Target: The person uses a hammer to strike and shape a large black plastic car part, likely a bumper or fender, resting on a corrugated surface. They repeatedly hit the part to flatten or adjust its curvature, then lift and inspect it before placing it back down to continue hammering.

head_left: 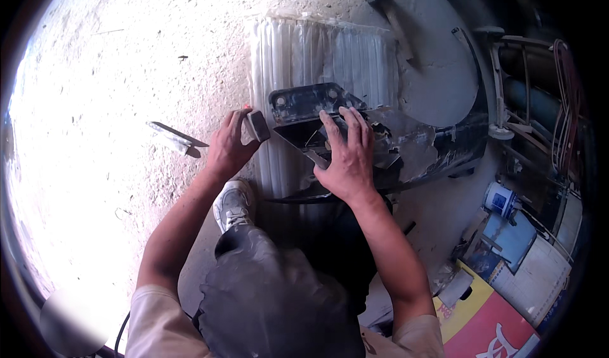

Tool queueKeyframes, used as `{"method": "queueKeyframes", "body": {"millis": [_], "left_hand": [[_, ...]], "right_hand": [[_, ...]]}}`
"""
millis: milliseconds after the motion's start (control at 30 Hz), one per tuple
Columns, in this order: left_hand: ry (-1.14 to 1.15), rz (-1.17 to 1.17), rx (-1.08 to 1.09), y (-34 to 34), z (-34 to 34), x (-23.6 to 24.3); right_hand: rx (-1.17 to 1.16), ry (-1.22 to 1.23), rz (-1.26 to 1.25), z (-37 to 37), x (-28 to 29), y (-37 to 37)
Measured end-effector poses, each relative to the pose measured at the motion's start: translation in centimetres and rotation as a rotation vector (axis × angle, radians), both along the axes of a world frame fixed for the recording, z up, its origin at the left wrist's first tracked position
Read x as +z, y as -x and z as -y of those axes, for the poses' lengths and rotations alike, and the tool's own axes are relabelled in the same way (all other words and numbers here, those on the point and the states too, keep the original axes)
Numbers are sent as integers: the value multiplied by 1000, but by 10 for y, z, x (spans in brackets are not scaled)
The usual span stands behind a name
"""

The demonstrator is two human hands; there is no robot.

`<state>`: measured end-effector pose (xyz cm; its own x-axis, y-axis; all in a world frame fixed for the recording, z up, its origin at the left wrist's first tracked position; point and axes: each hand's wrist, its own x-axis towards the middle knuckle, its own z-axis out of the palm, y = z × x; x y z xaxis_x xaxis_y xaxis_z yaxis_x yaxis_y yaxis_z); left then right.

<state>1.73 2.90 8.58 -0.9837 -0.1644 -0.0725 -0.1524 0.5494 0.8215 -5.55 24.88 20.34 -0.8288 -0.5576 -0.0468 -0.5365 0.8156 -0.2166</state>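
Between the thumb and fingers of my left hand point(229, 147) is a small dark grey block point(258, 126), which looks like a sanding block. It is held upright just left of the pointed end of a black, scuffed panel point(438, 145) that looks like a car bumper. My right hand point(349, 158) rests over this end, fingers stretched and slightly apart, thumb to the left. Beyond the fingertips, a flat black bracket point(301, 102) with round holes shows. Patches of bare grey and torn edges mark the panel right of my right hand.
Under the panel lies a ribbed, whitish translucent sheet point(317, 47). A scraper-like blade point(177, 133) is on the floor to the left, and a hammer point(390, 19) at the far side. To the right are a white-and-blue bucket point(500, 199), a red-and-yellow box point(476, 313) and metal frames point(526, 91).
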Motion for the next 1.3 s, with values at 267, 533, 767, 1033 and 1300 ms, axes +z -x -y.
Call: {"method": "queueKeyframes", "body": {"millis": [267,533,767,1033,1300], "left_hand": [[-82,4,-17,19,-24,-24],[-49,38,-104,16,-14,-17],[17,-59,-141,24,-12,-14],[-2,15,-358,25,18,9],[203,46,-370,50,-10,72]], "right_hand": [[-11,-55,17,3,-10,-7],[66,-84,4,-1,-15,3],[68,-166,-6,-9,-29,1],[89,-142,-76,-10,-40,-1],[89,-48,-38,-15,-35,3]]}}
